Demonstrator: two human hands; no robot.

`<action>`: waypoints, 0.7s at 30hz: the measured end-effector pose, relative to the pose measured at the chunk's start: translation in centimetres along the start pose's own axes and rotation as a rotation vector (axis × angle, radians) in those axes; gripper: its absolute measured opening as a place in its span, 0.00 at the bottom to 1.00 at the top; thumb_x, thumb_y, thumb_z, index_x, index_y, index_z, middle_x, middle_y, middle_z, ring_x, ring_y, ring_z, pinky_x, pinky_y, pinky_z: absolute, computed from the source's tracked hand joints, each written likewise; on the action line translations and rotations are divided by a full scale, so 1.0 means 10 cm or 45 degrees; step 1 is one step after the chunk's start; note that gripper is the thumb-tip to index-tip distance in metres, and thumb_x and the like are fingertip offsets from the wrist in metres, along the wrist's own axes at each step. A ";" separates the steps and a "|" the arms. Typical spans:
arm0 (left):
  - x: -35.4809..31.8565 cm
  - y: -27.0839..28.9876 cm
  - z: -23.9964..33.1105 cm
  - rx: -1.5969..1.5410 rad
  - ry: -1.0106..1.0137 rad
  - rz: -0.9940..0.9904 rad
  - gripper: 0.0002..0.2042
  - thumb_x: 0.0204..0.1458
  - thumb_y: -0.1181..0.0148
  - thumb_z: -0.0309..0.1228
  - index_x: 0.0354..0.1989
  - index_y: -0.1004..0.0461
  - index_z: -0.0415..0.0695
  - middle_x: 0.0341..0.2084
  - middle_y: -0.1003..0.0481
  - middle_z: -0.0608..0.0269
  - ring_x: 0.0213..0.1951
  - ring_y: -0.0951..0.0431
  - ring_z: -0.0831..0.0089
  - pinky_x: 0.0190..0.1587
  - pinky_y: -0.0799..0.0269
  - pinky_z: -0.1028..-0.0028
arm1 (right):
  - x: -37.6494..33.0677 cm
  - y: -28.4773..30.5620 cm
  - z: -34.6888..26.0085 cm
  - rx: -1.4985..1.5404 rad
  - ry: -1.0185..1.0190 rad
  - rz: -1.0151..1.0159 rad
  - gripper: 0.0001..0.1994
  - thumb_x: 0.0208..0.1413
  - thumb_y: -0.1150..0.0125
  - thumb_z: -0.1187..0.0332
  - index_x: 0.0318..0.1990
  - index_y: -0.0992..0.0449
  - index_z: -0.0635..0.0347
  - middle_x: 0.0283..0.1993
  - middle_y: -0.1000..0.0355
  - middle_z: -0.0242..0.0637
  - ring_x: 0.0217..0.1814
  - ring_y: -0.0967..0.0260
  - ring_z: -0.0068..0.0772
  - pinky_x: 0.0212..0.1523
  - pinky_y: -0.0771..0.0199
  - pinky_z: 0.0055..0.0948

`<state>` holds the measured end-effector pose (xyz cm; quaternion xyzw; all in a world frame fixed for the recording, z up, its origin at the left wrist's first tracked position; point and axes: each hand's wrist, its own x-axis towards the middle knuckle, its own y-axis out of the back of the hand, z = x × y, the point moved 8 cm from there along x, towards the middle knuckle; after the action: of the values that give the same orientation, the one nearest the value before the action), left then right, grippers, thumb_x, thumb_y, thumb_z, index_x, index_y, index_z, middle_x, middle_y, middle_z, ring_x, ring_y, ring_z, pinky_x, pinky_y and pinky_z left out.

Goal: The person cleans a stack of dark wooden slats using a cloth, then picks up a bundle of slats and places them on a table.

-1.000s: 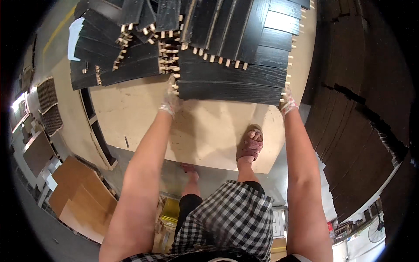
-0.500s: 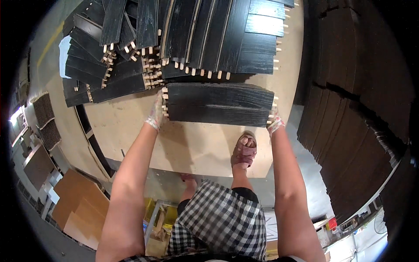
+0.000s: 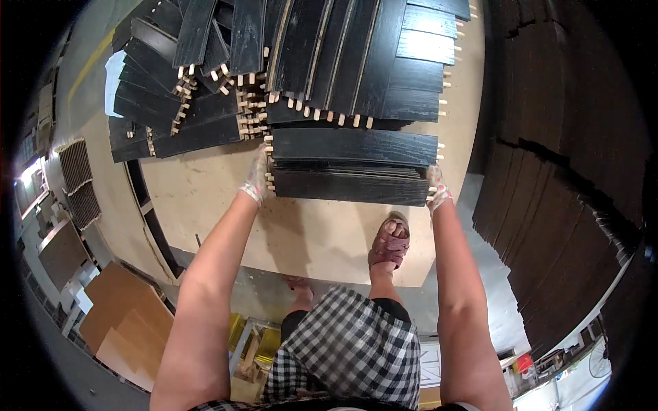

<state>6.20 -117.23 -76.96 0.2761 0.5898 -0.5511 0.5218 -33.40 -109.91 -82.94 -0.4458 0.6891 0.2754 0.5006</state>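
Note:
A stack of black wood-grained boards [image 3: 353, 186] with pale dowel pegs in the ends lies crosswise in front of me. My left hand [image 3: 258, 175], in a thin patterned glove, grips the stack's left end, beside the pegs. At the opposite end my right hand [image 3: 438, 186], gloved alike, holds the boards; its fingertips are partly hidden behind them. Just beyond, another black board [image 3: 353, 146] lies flat, parallel to the held ones. Thin board edges show in the gap between the two. Both forearms reach straight forward.
More dowelled black boards [image 3: 329, 55] are piled at the far side of the pale wooden sheet [image 3: 205, 198]. My sandalled foot [image 3: 391, 240] stands on that sheet. Tall stacks of dark panels [image 3: 548, 185] rise on the right. Brown sheets [image 3: 127, 315] lean at lower left.
The near boards have separated from the far board, opening a gap that shows several edges. Both hands stay at the ends. The whole view has shifted slightly.

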 end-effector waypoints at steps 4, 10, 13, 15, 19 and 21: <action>0.16 0.03 0.06 0.198 -0.314 0.525 0.23 0.60 0.61 0.56 0.51 0.33 0.53 0.40 0.25 0.61 0.32 0.23 0.73 0.25 0.25 0.74 | 0.52 0.49 0.09 -0.348 -0.131 0.070 0.17 0.62 0.60 0.54 0.41 0.26 0.52 0.33 0.30 0.32 0.31 0.35 0.29 0.31 0.31 0.31; -0.17 -0.19 0.28 0.181 -0.426 0.347 0.22 0.63 0.64 0.49 0.59 0.37 0.51 0.50 0.28 0.60 0.45 0.24 0.66 0.42 0.23 0.68 | 0.18 0.04 -0.42 -0.168 0.100 -0.122 0.17 0.59 0.54 0.52 0.41 0.27 0.54 0.37 0.30 0.35 0.37 0.34 0.30 0.38 0.35 0.33; -0.24 -0.36 0.31 0.262 -0.379 0.325 0.24 0.62 0.63 0.49 0.60 0.38 0.48 0.54 0.31 0.60 0.51 0.27 0.65 0.49 0.26 0.67 | -0.25 -0.07 -0.81 -0.158 0.199 -0.044 0.19 0.60 0.53 0.50 0.48 0.27 0.52 0.46 0.30 0.36 0.47 0.34 0.32 0.48 0.37 0.39; -0.43 -0.71 0.37 0.164 -0.368 0.342 0.25 0.62 0.62 0.50 0.61 0.39 0.47 0.55 0.32 0.59 0.53 0.29 0.65 0.53 0.30 0.65 | -0.41 -0.08 -1.07 0.065 0.351 -0.219 0.22 0.59 0.51 0.47 0.52 0.27 0.50 0.50 0.30 0.34 0.53 0.37 0.33 0.54 0.42 0.42; -0.36 -0.59 0.30 0.032 -0.386 0.199 0.31 0.59 0.59 0.54 0.64 0.43 0.45 0.61 0.37 0.60 0.60 0.37 0.63 0.63 0.43 0.62 | -0.39 -0.10 -1.10 0.246 0.261 -0.411 0.23 0.58 0.47 0.47 0.53 0.28 0.53 0.50 0.30 0.34 0.54 0.37 0.30 0.53 0.39 0.39; -0.43 -0.56 0.35 0.102 -0.476 0.217 0.33 0.57 0.54 0.56 0.66 0.45 0.48 0.63 0.39 0.61 0.63 0.40 0.63 0.64 0.46 0.62 | -0.47 -0.27 -1.11 0.058 0.275 -0.357 0.22 0.56 0.43 0.52 0.54 0.30 0.54 0.49 0.30 0.33 0.51 0.36 0.26 0.51 0.37 0.32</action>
<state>3.52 -120.79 -70.40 0.2384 0.4349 -0.5695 0.6555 -35.48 -118.68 -74.55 -0.5530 0.6760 0.1380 0.4670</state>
